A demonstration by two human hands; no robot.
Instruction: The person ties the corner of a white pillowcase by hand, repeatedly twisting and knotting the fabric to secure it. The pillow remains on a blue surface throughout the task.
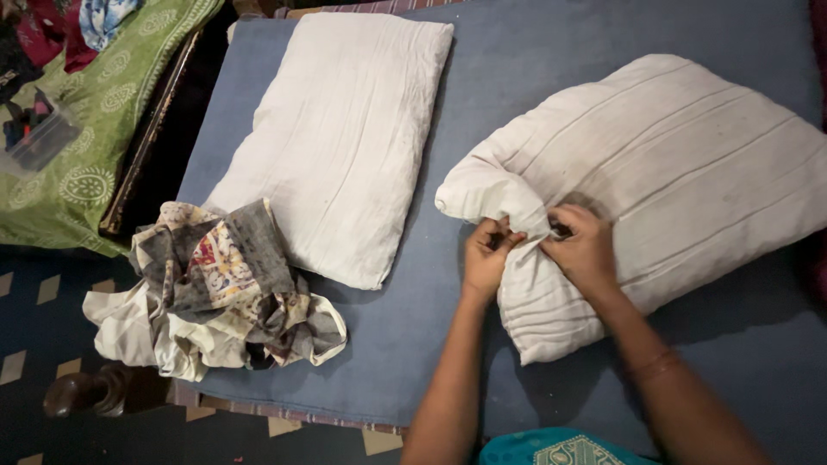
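Blue bed [413, 327]: both hands [534, 250] pinch white pillow [689, 181].

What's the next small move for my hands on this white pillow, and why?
Probably pull the bunched cloth tighter toward you: both the left hand and right hand already pinch the white pillow at its gathered edge, where the fabric looks loose and puckered.

Both arms reach forward, left hand [487, 254] and right hand [586, 245] pinched shut together.

The right hand [586, 250] hides the pillow's [680, 172] gathered opening.
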